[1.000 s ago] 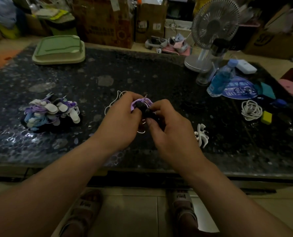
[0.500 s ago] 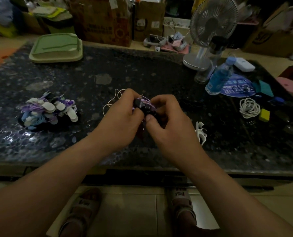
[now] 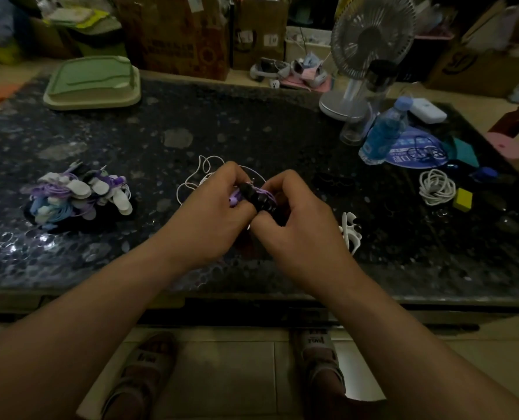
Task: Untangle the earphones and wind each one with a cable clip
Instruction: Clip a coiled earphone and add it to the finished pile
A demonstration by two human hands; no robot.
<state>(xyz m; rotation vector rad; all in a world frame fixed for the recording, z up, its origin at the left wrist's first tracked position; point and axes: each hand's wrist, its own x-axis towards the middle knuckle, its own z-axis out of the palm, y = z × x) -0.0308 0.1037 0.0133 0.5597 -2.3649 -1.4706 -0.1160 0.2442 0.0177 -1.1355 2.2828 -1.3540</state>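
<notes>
Change: since the earlier frames both hands are found drawn closer together over the table centre, and the clip between them is turned so that more of its black body faces up.
Left hand [image 3: 212,207]: fingers curled, thumb and forefinger pinching the small black plastic cable clip [image 3: 256,199] at its near-left end.
Right hand [image 3: 300,225]: fingers curled over the thin purple earphone cable [image 3: 267,194] where it is wrapped on the clip; the fingertips are hidden.
Location of task item: held between the two hands, just above the dark speckled stone table [image 3: 252,131]; whether it touches the top cannot be told.
Handling, judged: cable light, limp and springy, liable to unwind if released; fine wire and earbud joints are to be treated as fragile. The clip is judged stiff and smooth.
Hold, advised: clip by its body; cable close to the last turn, never at the bud.
Outstanding: a loose white earphone cable [image 3: 197,174] lies behind the left hand, unwound; spare white cable clips [image 3: 350,233] lie beside the right hand.
Completed stock: a heap of wound earphones [image 3: 76,195] is noted well to the left.
</notes>
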